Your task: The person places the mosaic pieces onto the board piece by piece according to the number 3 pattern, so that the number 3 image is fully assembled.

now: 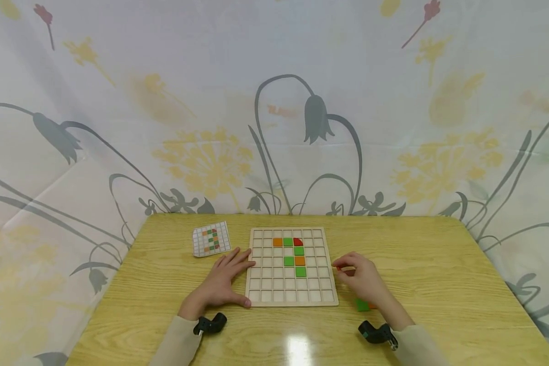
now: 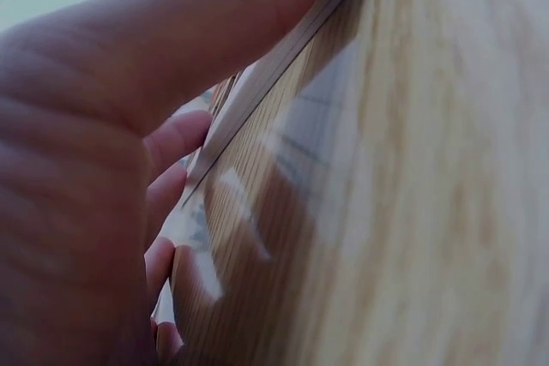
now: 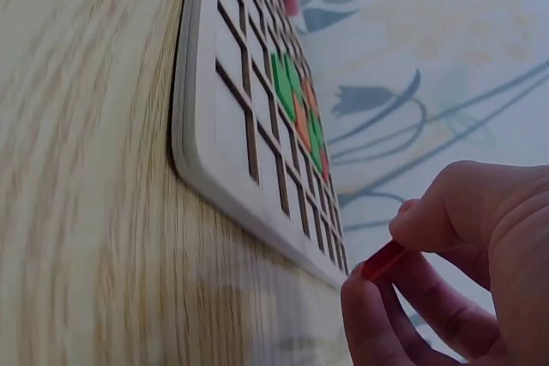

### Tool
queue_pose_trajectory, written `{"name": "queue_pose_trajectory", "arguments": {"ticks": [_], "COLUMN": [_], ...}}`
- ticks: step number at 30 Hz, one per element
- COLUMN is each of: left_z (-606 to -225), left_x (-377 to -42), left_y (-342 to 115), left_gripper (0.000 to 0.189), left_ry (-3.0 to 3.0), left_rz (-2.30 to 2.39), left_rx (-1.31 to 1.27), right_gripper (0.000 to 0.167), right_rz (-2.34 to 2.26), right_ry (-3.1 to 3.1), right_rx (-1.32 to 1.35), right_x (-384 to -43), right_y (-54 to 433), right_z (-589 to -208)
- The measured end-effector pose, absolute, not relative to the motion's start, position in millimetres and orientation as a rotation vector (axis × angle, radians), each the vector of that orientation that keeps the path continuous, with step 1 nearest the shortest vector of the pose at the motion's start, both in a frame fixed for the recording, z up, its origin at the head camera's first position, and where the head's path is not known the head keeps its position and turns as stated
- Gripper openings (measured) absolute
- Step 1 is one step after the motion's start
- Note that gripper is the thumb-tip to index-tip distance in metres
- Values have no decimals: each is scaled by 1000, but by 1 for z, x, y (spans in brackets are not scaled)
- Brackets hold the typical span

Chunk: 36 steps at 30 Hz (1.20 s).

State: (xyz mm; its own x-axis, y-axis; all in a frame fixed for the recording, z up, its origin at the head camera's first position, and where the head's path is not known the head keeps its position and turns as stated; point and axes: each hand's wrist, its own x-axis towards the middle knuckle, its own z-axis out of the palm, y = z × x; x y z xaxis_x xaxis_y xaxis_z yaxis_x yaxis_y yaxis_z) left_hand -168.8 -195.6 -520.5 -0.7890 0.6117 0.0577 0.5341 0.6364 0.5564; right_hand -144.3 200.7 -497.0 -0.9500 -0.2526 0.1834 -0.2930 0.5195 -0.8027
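A pale wooden grid board (image 1: 265,296) lies on the table. Orange and green square tiles and one red round-cornered tile (image 1: 298,242) sit in some of its cells. My left hand (image 1: 221,282) rests at the board's left edge, fingers spread; in the left wrist view the thumb (image 2: 214,27) lies along that edge. Beyond the right edge, my right hand (image 1: 363,279) pinches a small red tile (image 3: 383,259) between thumb and fingertips, and much of the tile is covered by them.
A paper card (image 1: 212,239) printed with a coloured grid pattern lies left of the board. Under the right forearm, a green tile (image 1: 362,305) and an orange-red piece (image 1: 372,306) show partly. A flower-patterned curtain (image 1: 274,152) hangs behind the table (image 1: 439,284).
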Motion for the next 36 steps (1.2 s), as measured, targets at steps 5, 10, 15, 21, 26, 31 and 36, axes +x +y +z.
{"name": "queue_pose_trajectory", "arguments": {"ticks": [5,10,15,21,26,31,36], "left_z": [-520,-519,-518,-518,-518,-518,-520], "left_x": [-168,-168,-167,-167,-167,-167,-168], "left_y": [-197,-197,-197,-197,-197,-196,-195], "left_gripper": [98,98,98,97,97,97,97], "left_ry": [2716,2708,2702,2704,2701,2699,2711], "left_rz": [860,876,881,882,888,886,869], "left_rx": [963,970,969,972,972,976,970], "right_gripper": [17,15,14,13,13,14,16], "right_rz": [1547,1610,1685,1769,1733,1664,1592], "right_ry": [-2688,-2674,-2651,-2587,-2596,-2636,-2629], "right_rx": [589,658,665,706,699,666,696], "right_x": [-143,-142,-141,-140,-141,-142,-142], "right_y": [188,177,166,152,142,137,137], "right_z": [-499,-504,-508,-510,-514,-516,-515]}}
